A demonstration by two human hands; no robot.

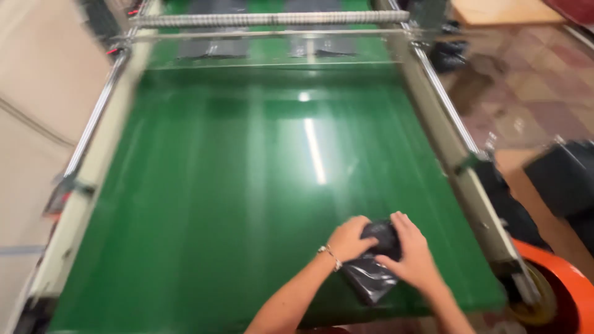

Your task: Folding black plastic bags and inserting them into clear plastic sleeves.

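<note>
Fingers (371, 230) of both hands curl onto small folded black glossy plastic bag (374, 272), pressing it on shiny green conveyor belt (247, 185) near right front edge. Left hand (349, 240) wears thin bracelet (331, 255). Right hand (413, 255) covers bag's right side. Orange wheel (557, 284) beside belt frame.

Hands: two, a left hand (348, 240) and a right hand (413, 255)
Folded glossy black plastic bag (373, 272): one, under both hands
Flat dark plastic bags at far end of belt: two, left one (212, 47), right one (322, 44)
Wide green conveyor belt (247, 185): one
Ribbed metal roller bar (266, 19): one
Thin metal wrist bracelet (331, 255): one
Orange round drum (566, 286): one
</note>
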